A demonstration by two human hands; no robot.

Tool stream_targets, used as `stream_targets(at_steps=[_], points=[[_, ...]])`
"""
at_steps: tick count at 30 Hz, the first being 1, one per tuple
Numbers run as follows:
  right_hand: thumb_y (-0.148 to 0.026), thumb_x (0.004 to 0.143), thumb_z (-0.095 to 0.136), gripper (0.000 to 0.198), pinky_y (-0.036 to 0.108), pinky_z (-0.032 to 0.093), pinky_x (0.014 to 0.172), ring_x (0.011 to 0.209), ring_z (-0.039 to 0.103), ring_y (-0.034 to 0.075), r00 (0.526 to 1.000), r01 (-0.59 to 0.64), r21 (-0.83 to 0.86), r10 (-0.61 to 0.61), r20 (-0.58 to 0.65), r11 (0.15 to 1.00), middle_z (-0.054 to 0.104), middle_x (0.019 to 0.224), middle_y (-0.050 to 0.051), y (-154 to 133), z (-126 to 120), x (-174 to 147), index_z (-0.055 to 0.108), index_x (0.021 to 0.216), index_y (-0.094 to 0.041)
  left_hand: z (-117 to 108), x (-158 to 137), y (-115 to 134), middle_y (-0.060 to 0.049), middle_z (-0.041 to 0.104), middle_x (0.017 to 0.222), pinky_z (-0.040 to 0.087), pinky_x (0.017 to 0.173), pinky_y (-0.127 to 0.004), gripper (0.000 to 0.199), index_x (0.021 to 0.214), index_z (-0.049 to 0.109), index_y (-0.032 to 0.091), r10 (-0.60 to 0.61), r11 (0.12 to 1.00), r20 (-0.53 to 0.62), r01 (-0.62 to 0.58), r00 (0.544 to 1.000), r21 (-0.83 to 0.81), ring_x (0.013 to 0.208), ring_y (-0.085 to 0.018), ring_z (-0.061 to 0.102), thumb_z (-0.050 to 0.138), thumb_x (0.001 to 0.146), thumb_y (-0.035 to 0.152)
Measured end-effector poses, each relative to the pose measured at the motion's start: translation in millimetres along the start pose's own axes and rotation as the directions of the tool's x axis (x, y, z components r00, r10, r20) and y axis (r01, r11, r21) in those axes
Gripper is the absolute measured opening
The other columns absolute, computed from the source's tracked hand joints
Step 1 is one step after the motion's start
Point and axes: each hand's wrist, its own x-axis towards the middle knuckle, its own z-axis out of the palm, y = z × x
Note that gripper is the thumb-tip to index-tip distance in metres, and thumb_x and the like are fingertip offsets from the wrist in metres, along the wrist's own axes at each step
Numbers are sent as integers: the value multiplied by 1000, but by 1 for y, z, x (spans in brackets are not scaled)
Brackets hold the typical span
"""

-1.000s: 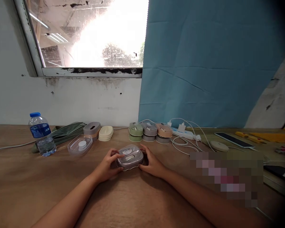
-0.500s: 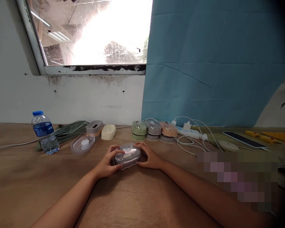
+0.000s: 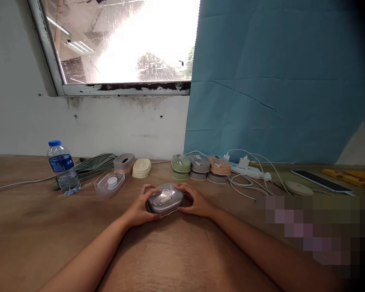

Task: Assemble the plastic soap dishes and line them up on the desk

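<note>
A grey oval box (image 3: 166,201) with a clear lid sits on the table in front of me. Its top carries a round printed sticker and a small pale oblong piece. My left hand (image 3: 140,207) grips the left side, thumb low at the front edge and a finger over the lid. On the opposite end, my right hand (image 3: 198,202) holds it between thumb and fingers. A thin pale edge shows around the bottom of the box.
Behind stand stacked green boxes (image 3: 180,166), grey boxes (image 3: 198,166) and an orange-topped stack (image 3: 219,168). Left are cream pieces (image 3: 141,168), a clear tray (image 3: 101,184) and a water bottle (image 3: 63,168). A power strip (image 3: 246,170) with cables and a phone (image 3: 320,181) lie right.
The view has shifted slightly, so everything sits a little further right. My left index finger has moved from over the lid's middle toward its back-left part. Both hands still hold the box.
</note>
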Motion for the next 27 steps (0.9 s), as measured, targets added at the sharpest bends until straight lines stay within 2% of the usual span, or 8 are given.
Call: stream_targets(at_steps=[3, 6, 9, 12, 17, 20, 24, 27], points=[[-25, 65, 70, 65, 40, 45, 92, 117, 45, 26, 1000, 15, -20, -15, 14, 1000, 45, 127, 10, -2, -2, 0, 44, 125, -24, -1, 0, 2, -7, 32, 123, 36, 100, -39, 68, 117, 49, 25, -5, 1000, -12, 5, 1000, 17, 118, -26, 39, 76, 56, 35], [-24, 66, 68, 67, 43, 38, 99, 120, 42, 26, 999, 28, -63, -26, 37, 998, 44, 129, 9, -5, -1, 1, 42, 128, -25, 2, 0, 6, -7, 33, 121, 41, 95, -40, 67, 114, 50, 26, -39, 997, -30, 41, 999, 62, 111, -26, 45, 76, 54, 38], [-21, 70, 62, 72, 44, 33, 103, 123, 38, 26, 999, 27, -112, -23, 32, 993, 37, 135, 8, -7, 1, 2, 31, 135, -27, 7, -1, 14, -7, 34, 122, 45, 86, -42, 66, 114, 49, 27, -131, 973, -94, 146, 987, 181, 100, -27, 52, 74, 55, 44], [-17, 72, 57, 74, 43, 37, 100, 123, 38, 25, 1000, 17, -158, -15, 10, 987, 33, 137, 9, -10, 3, 1, 23, 138, -25, 12, -1, 20, -9, 35, 124, 43, 84, -46, 63, 117, 47, 27, -179, 906, -189, 237, 966, 350, 96, -30, 54, 68, 61, 47], [-12, 71, 54, 55, 40, 41, 94, 109, 49, 23, 997, 57, -242, -44, 57, 969, 48, 121, 9, -12, 2, 0, 43, 124, -23, 16, -1, 20, -13, 33, 129, 39, 88, -44, 60, 129, 39, 25, -147, 863, -176, 214, 973, 459, 102, -32, 51, 56, 73, 41], [-10, 71, 51, 43, 38, 45, 86, 97, 54, 22, 993, 85, -287, -58, 102, 954, 57, 108, 7, -12, 3, 0, 52, 113, -22, 22, 8, 16, -19, 35, 128, 36, 88, -45, 59, 133, 35, 18, -146, 806, -220, 245, 964, 539, 109, -35, 46, 50, 79, 37], [-10, 72, 50, 29, 35, 46, 78, 84, 56, 21, 989, 105, -339, -64, 130, 935, 62, 90, 6, -11, 4, 1, 58, 98, -20, 32, 36, 5, -21, 47, 117, 31, 92, -47, 58, 130, 39, 11, -68, 689, -280, 248, 958, 681, 110, -36, 44, 48, 81, 39], [-10, 74, 50, 25, 33, 45, 77, 83, 55, 20, 987, 121, -365, -73, 143, 923, 62, 88, 6, -13, 3, 2, 59, 95, -19, 39, 66, -8, -19, 54, 111, 31, 92, -42, 56, 128, 43, 10, -1, 582, -296, 241, 955, 776, 107, -33, 47, 49, 81, 40]])
